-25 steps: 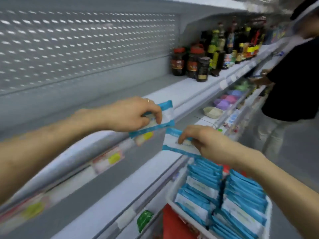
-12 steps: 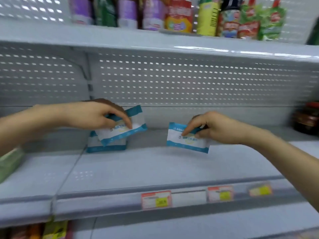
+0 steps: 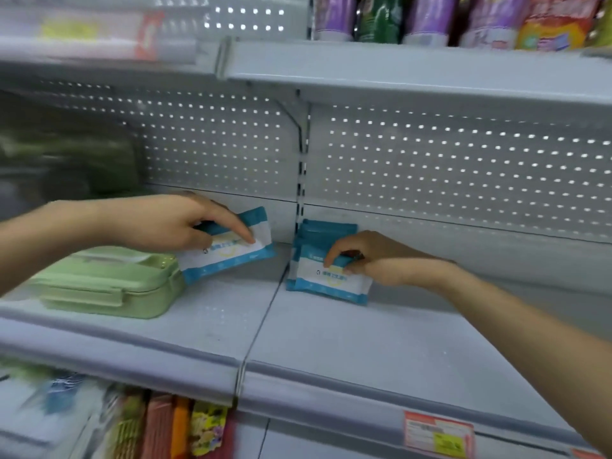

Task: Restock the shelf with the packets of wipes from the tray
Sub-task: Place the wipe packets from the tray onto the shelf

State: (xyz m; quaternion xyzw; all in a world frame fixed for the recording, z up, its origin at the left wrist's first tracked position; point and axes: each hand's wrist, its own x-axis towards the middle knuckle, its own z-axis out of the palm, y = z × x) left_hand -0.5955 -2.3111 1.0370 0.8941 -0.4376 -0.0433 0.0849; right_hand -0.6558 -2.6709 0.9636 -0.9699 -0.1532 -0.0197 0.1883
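Our left hand [image 3: 172, 223] grips a tilted wipes packet [image 3: 231, 251]. Our right hand [image 3: 371, 258] pinches a second packet [image 3: 326, 281] at the shelf's [image 3: 331, 342] back edge.

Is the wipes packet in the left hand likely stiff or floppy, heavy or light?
Probably soft yet not limp: the wipes packet looks flat and unbent, tilted in the left hand. Likely light, since fingers and thumb alone hold it. Its film wrap may be slippery.
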